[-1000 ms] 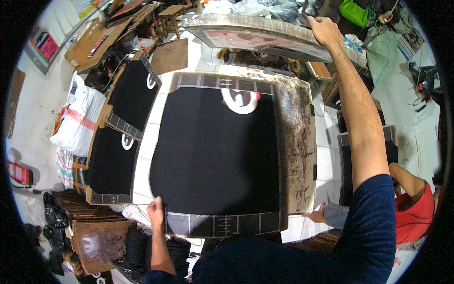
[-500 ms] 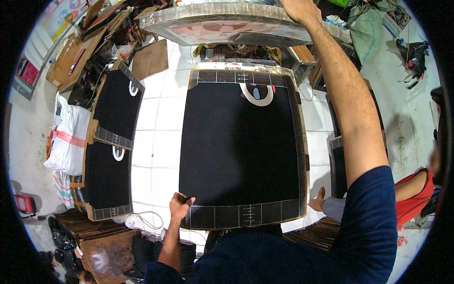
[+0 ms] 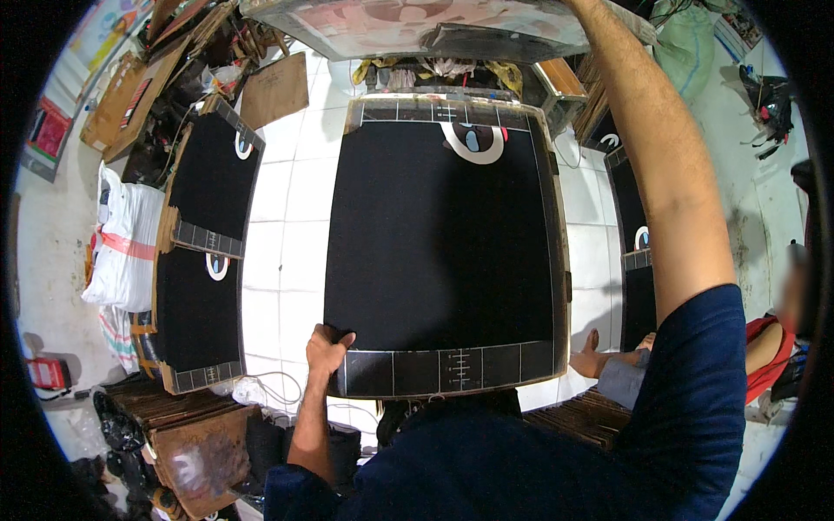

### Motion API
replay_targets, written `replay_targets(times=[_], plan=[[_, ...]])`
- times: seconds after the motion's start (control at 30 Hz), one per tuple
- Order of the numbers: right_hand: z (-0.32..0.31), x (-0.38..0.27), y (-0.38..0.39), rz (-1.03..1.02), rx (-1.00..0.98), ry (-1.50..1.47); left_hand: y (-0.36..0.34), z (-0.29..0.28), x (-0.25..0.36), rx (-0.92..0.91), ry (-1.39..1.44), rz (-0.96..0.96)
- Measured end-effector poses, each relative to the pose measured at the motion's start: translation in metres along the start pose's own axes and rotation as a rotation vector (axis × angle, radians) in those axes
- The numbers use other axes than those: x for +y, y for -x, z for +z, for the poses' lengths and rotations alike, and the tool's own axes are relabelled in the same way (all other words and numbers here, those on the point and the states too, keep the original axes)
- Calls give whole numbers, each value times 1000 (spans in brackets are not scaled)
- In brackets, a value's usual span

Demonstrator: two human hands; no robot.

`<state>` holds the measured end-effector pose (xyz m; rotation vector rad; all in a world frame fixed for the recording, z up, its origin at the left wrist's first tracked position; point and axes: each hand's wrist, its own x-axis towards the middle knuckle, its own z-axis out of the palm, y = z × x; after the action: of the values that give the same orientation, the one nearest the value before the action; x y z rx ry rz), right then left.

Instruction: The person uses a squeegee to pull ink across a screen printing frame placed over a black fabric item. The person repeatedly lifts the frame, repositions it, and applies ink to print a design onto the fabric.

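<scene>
A large flat board with black cloth [image 3: 391,243] on it lies in front of me. Pale ruled lines mark its near and far margins, and a white, blue and red printed motif [image 3: 489,154] sits near its far edge. At the near left corner my left hand [image 3: 327,351] is closed, thumb on top and fingers around the edge. My right forearm [image 3: 673,182] stretches up past the top of the picture, so the right hand is out of sight. Beyond the board, a raised printing screen in a worn frame [image 3: 382,30] tilts up, partly cut off.
Other black cloth-covered boards stand at the left [image 3: 204,304] and right [image 3: 638,286]. White sacks [image 3: 130,247] lean at far left. A cardboard stack [image 3: 195,460] is at lower left. Another person's foot [image 3: 591,356] and red clothing [image 3: 764,356] show at right.
The view has shifted, so the board and screen sit higher in the picture. My right hand has passed out of view at the top. My left hand stays at the board's corner.
</scene>
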<state>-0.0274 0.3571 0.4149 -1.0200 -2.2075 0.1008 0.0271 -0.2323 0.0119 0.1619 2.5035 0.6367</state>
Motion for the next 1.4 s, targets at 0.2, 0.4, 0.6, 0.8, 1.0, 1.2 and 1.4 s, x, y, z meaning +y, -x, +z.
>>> replay_targets(times=[0.2, 0.4, 0.6, 0.8, 1.0, 1.2, 1.4], plan=[[-8, -1, -1, -18, -92, 16, -7, 12, -10, 8, 4, 43], [-11, 0, 3, -24, -95, -5, -19, 22, -33, -47, 248, 133], [-10, 4, 6, -32, -112, 2, -16, 16, -37, -68, 257, 84], [-6, 0, 1, -7, -97, 0, -10, 15, -27, -33, 241, 123], [-6, -3, -3, 2, -89, -7, -5, 9, -17, -43, 85, 28], [-9, -2, -4, -27, -96, -22, -5, 6, -7, 2, 61, 78], [-9, -2, -4, -45, -76, -66, -12, 14, -17, 24, -29, 48]])
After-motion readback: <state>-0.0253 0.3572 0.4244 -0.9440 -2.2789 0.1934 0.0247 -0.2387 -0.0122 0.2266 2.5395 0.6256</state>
